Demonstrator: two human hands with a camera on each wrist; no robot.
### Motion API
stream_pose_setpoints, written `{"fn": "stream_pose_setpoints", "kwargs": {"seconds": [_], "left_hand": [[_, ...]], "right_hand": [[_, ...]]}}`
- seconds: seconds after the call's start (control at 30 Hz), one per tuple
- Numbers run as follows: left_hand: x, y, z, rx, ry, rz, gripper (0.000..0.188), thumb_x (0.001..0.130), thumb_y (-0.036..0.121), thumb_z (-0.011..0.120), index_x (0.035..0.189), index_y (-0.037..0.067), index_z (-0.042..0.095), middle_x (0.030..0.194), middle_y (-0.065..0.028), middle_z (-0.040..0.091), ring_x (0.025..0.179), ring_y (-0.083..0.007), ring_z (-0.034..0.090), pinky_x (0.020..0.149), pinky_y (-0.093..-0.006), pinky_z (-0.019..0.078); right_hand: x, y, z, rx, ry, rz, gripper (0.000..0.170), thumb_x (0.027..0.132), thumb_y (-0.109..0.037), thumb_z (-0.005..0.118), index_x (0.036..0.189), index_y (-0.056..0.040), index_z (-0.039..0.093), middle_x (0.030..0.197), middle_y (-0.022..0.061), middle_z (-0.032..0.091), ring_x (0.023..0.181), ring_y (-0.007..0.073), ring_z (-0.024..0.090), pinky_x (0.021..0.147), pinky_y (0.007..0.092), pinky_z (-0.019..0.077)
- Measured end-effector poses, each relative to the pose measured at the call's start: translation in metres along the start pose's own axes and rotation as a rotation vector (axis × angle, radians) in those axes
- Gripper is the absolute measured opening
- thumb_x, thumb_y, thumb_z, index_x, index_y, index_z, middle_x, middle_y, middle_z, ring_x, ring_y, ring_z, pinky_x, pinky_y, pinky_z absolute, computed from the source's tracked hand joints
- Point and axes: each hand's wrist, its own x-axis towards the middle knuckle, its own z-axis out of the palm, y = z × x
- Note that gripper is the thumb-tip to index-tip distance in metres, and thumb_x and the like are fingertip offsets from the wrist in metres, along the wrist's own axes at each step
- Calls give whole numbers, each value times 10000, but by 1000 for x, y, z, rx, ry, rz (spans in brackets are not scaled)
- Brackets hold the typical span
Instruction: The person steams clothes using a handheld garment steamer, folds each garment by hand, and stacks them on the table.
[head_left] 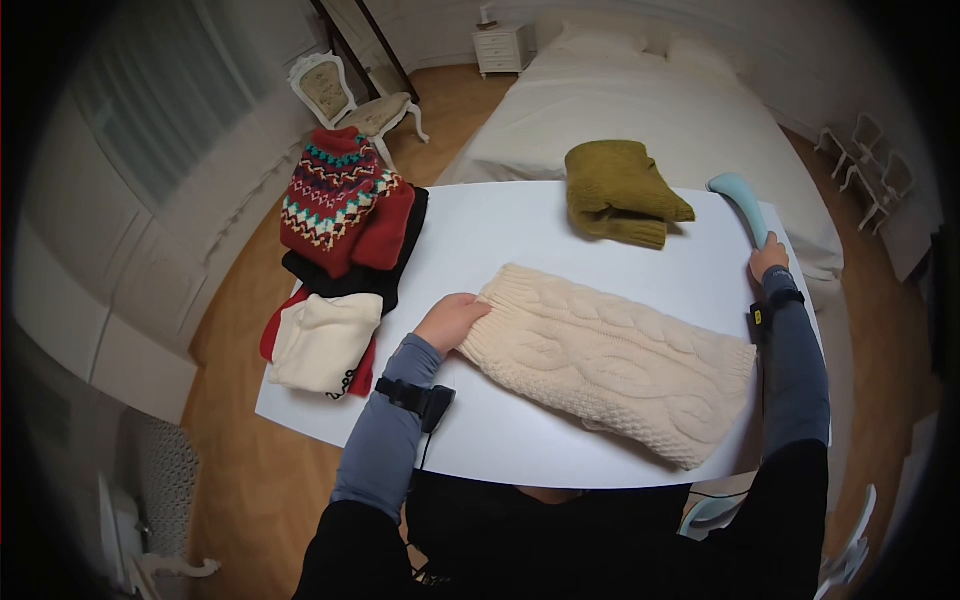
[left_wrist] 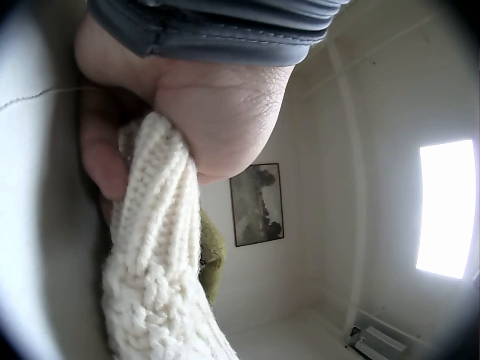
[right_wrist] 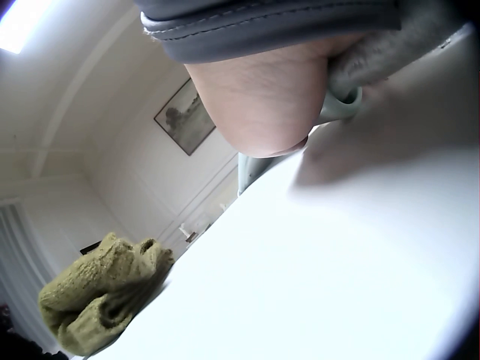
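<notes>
A folded cream cable-knit sweater [head_left: 610,365] lies flat across the white table. My left hand [head_left: 452,322] pinches its ribbed end, and the left wrist view shows the knit [left_wrist: 154,202] between thumb and fingers. Over at the table's right edge, my right hand [head_left: 770,258] grips the handle of a pale blue tool [head_left: 740,197] with a curved neck and a broader far end. The handle's end has a hole, seen in the right wrist view; the working face of the tool is hidden.
An olive folded sweater [head_left: 620,185] sits at the table's far edge. On the left are a patterned red sweater [head_left: 335,205], a black garment [head_left: 412,235] and a white folded knit [head_left: 325,340] over something red. Beyond stand a bed [head_left: 650,100] and a chair [head_left: 375,112].
</notes>
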Motion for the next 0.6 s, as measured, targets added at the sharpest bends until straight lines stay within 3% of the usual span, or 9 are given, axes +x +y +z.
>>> {"fn": "stream_pose_setpoints", "kwargs": {"seconds": [0.1, 0.17, 0.27, 0.4, 0.5, 0.57, 0.6], "left_hand": [[0, -2, -1, -10, -16, 1, 340, 1010, 194, 563, 1170, -94, 644, 1054, -135, 728, 929, -183, 705, 837, -301, 552], [0, 0, 0, 3, 11, -14, 334, 1010, 190, 563, 1172, -91, 644, 1058, -134, 729, 927, -184, 708, 839, -302, 553], [2, -3, -2, -65, -13, -9, 331, 1009, 188, 568, 1173, -89, 645, 1057, -133, 730, 921, -188, 711, 841, -304, 555], [5, -6, -4, -61, -15, -11, 328, 1009, 187, 571, 1173, -87, 645, 1052, -133, 731, 923, -189, 712, 844, -308, 557], [6, -6, -7, -56, -37, -17, 320, 1007, 184, 575, 1163, -86, 647, 1049, -135, 733, 931, -190, 711, 845, -310, 558], [4, -4, -7, -50, -20, -12, 313, 1006, 185, 578, 1151, -83, 648, 1051, -138, 727, 928, -189, 709, 841, -310, 560], [2, -1, -6, -46, -26, -14, 313, 1006, 185, 578, 1151, -83, 649, 1051, -138, 727, 928, -189, 709, 841, -310, 560]], "right_hand": [[-3, -2, -2, 18, 12, 25, 443, 926, -204, 619, 1326, -71, 484, 1257, 279, 588, 1190, 477, 585, 1009, 554, 489], [1, 3, -3, 11, 9, 36, 533, 913, -232, 634, 1399, -93, 462, 1286, 273, 577, 1205, 469, 579, 1024, 548, 484], [-7, 4, -3, 107, -11, 19, 810, 857, -306, 710, 1559, -140, 340, 1348, 250, 549, 1262, 449, 547, 1071, 527, 460], [-48, -17, -43, 37, -36, 7, 825, 852, -318, 724, 1559, -145, 336, 1342, 244, 553, 1276, 434, 534, 1083, 516, 449], [-62, -21, -50, 40, 60, -124, 789, 850, -348, 736, 1525, -115, 399, 1344, 233, 552, 1278, 415, 527, 1090, 488, 442], [-72, -25, -55, 169, 76, -415, 702, 867, -376, 738, 1452, -72, 497, 1324, 222, 569, 1239, 391, 554, 1078, 450, 453], [-95, -41, -81, 293, -77, -458, 650, 880, -382, 733, 1407, -54, 539, 1317, 220, 576, 1233, 382, 560, 1077, 431, 454]]}}
